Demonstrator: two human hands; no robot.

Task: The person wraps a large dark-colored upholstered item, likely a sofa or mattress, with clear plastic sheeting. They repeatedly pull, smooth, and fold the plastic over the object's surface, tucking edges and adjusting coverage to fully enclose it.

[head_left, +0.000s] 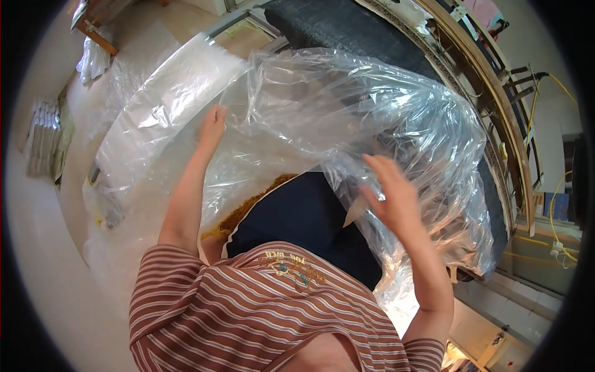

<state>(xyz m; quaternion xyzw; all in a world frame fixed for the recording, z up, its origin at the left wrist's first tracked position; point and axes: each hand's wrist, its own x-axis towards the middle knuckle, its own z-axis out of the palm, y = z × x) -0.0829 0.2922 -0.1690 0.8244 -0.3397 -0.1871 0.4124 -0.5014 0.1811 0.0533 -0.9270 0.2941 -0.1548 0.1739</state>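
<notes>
A large sheet of clear plastic film (pixel 427 142) spreads crumpled and shiny over a dark work surface and reaches down to my lap. At the left, a smoother, whitish stretch of plastic lies flat along a long strip. My left hand (pixel 212 128) is closed at the edge of that film, its fingers pressed together on it. Over the crumpled part, my right hand (pixel 394 193) is raised with fingers and thumb apart, slightly smeared by motion. Nothing shows in its grasp. A dark navy cloth (pixel 297 214) covers my lap, with brown fuzzy material (pixel 257 204) along its left side.
A curved wooden rail (pixel 496 87) runs behind the dark surface (pixel 347 31). Yellow cables (pixel 550 217) hang at the right. A bundle of folded plastic (pixel 43 133) stands at the far left, and a wooden piece (pixel 99 37) juts in at the upper left.
</notes>
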